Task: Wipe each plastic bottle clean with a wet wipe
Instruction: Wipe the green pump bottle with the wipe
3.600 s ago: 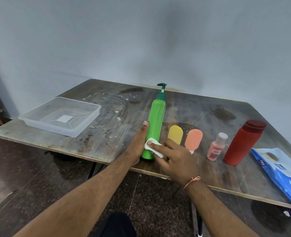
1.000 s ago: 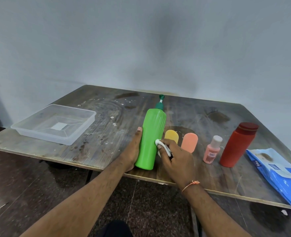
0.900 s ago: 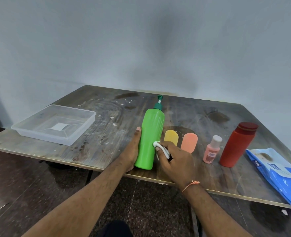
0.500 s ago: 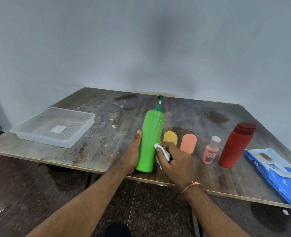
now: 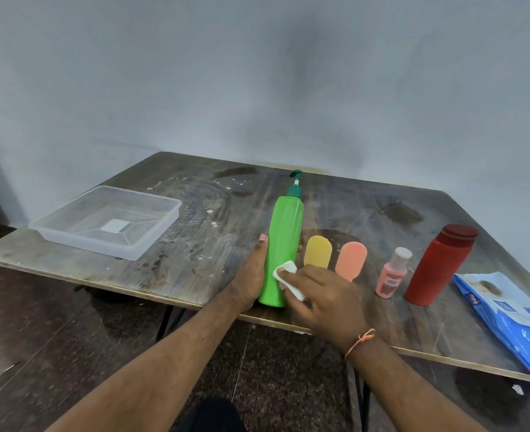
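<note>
A tall green pump bottle (image 5: 284, 238) stands upright near the table's front edge. My left hand (image 5: 251, 275) grips its lower left side, thumb pointing up along the bottle. My right hand (image 5: 320, 297) holds a folded white wet wipe (image 5: 287, 275) and presses it against the bottle's lower right side. To the right, in a row, are a yellow bottle (image 5: 317, 251), an orange bottle (image 5: 351, 260), a small pink bottle (image 5: 393, 277) with a white cap, and a tall red bottle (image 5: 438, 266).
A clear plastic tray (image 5: 108, 226) sits at the left of the stained wooden table (image 5: 195, 244). A blue wet-wipe pack (image 5: 507, 319) lies at the table's right front edge. A grey wall stands right behind the table.
The right hand has slid the wipe a little down the green bottle's lower side and flattened it there. The left hand keeps its grip and the bottle stays upright.
</note>
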### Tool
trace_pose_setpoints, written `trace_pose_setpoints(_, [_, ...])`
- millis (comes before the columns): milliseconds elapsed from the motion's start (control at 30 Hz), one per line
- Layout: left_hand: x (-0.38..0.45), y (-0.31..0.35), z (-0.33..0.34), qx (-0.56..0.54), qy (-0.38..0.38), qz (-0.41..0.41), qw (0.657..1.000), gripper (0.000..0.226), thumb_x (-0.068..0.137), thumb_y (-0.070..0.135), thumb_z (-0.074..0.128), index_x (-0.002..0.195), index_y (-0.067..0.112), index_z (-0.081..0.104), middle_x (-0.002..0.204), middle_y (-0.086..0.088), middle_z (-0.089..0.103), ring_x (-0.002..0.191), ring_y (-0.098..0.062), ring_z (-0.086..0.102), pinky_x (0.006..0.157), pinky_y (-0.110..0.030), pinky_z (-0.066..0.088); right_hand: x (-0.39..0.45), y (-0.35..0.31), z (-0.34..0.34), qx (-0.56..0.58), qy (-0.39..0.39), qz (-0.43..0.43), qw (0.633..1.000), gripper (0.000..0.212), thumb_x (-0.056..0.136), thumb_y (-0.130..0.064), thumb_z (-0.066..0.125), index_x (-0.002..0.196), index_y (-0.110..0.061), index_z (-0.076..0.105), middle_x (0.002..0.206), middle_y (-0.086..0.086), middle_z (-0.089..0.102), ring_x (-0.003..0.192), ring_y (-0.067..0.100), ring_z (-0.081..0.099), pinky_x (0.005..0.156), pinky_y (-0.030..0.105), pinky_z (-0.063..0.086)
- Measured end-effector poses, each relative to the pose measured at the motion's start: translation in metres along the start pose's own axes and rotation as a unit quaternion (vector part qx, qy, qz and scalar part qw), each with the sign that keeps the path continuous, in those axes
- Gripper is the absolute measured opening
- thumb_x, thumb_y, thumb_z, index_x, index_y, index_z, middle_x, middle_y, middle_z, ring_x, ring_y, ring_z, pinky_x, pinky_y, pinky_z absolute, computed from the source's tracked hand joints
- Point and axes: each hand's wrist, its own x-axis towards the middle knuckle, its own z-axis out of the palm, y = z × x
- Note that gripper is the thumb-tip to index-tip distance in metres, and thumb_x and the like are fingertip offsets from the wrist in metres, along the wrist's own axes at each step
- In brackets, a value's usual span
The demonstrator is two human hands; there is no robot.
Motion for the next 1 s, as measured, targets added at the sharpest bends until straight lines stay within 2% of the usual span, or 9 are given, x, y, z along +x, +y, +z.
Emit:
trace_pose_setpoints(67, [0.001,-0.001,0.000,-0.001,-0.006,0.000,1.000,0.088,0.097,0.078,0.027,0.139,0.011,0.065,0.131,-0.023,0.070,0.127,-0.044,0.063,0.109,-0.056,0.050,0.005,0.001,-0.005,-0.029,-0.029,-0.041,0.998,0.024,0.103,-0.032,0.069,0.125,-0.026,0.078,0.097,-0.006,0.072,0.079,0.018,0.067,0.062,0.038,0.056])
trace_pose_setpoints(200, [0.000,0.000,0.002,-0.023,0.003,-0.003,1.000,0.074,0.106,0.065,0.026,0.131,0.010,0.069,0.124,-0.018,0.075,0.117,-0.032,0.070,0.100,-0.045,0.057,0.026,0.000,-0.010,-0.073,-0.028,-0.041,0.996,0.021,0.104,-0.033,0.068,0.123,-0.031,0.077,0.094,-0.008,0.069,0.076,0.020,0.064,0.056,0.038,0.051])
trace_pose_setpoints(300, [-0.001,0.001,0.005,-0.035,0.018,-0.002,0.999,0.074,0.097,0.066,0.036,0.132,0.010,0.068,0.126,-0.023,0.073,0.124,-0.041,0.065,0.108,-0.054,0.052,0.043,-0.009,-0.008,-0.099,-0.012,-0.015,0.995,0.020,0.104,-0.035,0.066,0.121,-0.033,0.077,0.092,-0.008,0.068,0.074,0.020,0.064,0.053,0.037,0.049])
trace_pose_setpoints(400, [0.000,0.001,0.003,-0.033,0.018,-0.001,0.999,0.073,0.097,0.066,0.036,0.131,0.010,0.069,0.125,-0.022,0.073,0.124,-0.040,0.066,0.108,-0.054,0.052,0.049,-0.016,-0.009,-0.113,-0.024,-0.002,0.993,0.022,0.104,-0.037,0.063,0.122,-0.033,0.076,0.093,-0.008,0.066,0.075,0.019,0.064,0.052,0.036,0.048])
trace_pose_setpoints(500, [0.001,-0.001,-0.001,-0.035,0.005,0.002,0.999,0.074,0.107,0.062,0.030,0.130,0.003,0.068,0.122,-0.027,0.072,0.115,-0.041,0.067,0.103,-0.051,0.053,0.035,-0.020,-0.011,-0.104,-0.081,-0.057,0.990,0.025,0.101,-0.036,0.065,0.125,-0.032,0.073,0.094,-0.009,0.063,0.076,0.018,0.064,0.053,0.033,0.046])
trace_pose_setpoints(600, [0.001,-0.003,-0.001,-0.018,0.011,0.006,1.000,0.082,0.099,0.071,0.037,0.126,0.000,0.069,0.122,-0.035,0.068,0.115,-0.052,0.063,0.105,-0.062,0.051,0.029,-0.017,-0.017,-0.097,-0.108,-0.080,0.986,0.024,0.100,-0.040,0.065,0.122,-0.036,0.074,0.092,-0.011,0.063,0.073,0.017,0.064,0.051,0.031,0.042])
trace_pose_setpoints(700, [0.001,-0.003,0.002,-0.010,0.009,0.012,1.000,0.084,0.093,0.074,0.043,0.124,0.001,0.071,0.124,-0.036,0.067,0.122,-0.053,0.061,0.109,-0.068,0.045,0.041,-0.013,-0.021,-0.105,-0.086,-0.062,0.989,0.021,0.101,-0.041,0.064,0.119,-0.039,0.075,0.088,-0.010,0.062,0.073,0.018,0.064,0.051,0.034,0.046])
trace_pose_setpoints(833, [0.002,-0.003,0.005,-0.022,0.015,0.021,0.999,0.091,0.083,0.088,0.048,0.123,0.011,0.071,0.120,-0.034,0.068,0.104,-0.039,0.067,0.100,-0.065,0.050,0.066,-0.011,-0.021,-0.114,-0.010,0.001,0.993,0.022,0.100,-0.036,0.067,0.120,-0.037,0.077,0.090,-0.007,0.065,0.070,0.021,0.066,0.053,0.035,0.049])
trace_pose_setpoints(1000, [0.007,-0.009,0.000,0.003,0.017,0.014,1.000,0.109,0.069,0.102,0.047,0.121,0.010,0.072,0.112,-0.028,0.073,0.099,-0.043,0.070,0.095,-0.067,0.054,0.079,-0.009,-0.020,-0.106,0.015,0.046,0.993,0.025,0.101,-0.034,0.069,0.125,-0.036,0.076,0.097,-0.007,0.068,0.074,0.022,0.068,0.054,0.033,0.050])
